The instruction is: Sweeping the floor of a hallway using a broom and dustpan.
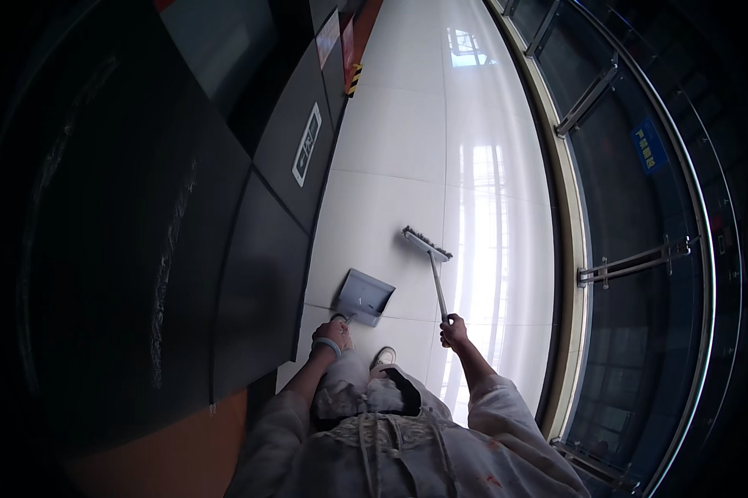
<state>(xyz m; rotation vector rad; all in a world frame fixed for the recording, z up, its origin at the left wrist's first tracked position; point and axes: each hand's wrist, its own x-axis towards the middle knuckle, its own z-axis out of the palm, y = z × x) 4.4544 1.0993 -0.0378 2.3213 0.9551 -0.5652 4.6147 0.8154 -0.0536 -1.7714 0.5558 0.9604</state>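
Observation:
A grey dustpan [359, 292] is just beyond my left hand [332, 334], whose fingers are wrapped round its handle. A small pale scrap shows inside the pan. My right hand [454, 332] is closed on the pole of a broom [438, 282] with a long, narrow head and dark bristles. The broom head lies ahead and to the right of the dustpan, apart from it, over the white tiled floor [391, 133]. Whether the bristles touch the tiles I cannot tell.
Dark panels [266, 274] line the left side, one bearing a white-framed plate [307, 145]. A yellow-and-black striped marker [355, 80] sits farther along. On the right, a glass railing [631, 249] with metal handrails runs above a pale ledge [575, 207]. My shoe [383, 357] is below the dustpan.

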